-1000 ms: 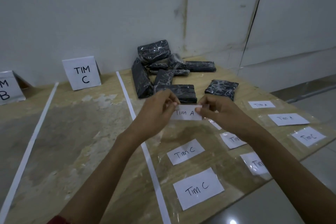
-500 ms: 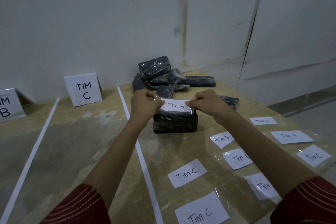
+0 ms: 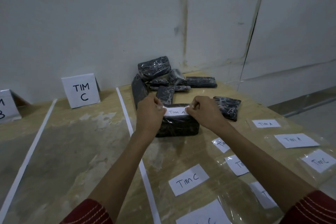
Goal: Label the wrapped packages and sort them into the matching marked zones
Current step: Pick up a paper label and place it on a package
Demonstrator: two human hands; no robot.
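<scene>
Left hand: pinches left end of "Tim A" label | Right hand: pinches right end | Label: atop wrapped package | Package: on table

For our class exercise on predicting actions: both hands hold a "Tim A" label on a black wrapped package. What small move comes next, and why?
Probably press the Tim A label flat onto the wrapped package. The left hand and right hand pinch its two ends at the package's top edge, so it seems placed but not yet smoothed down.
</scene>
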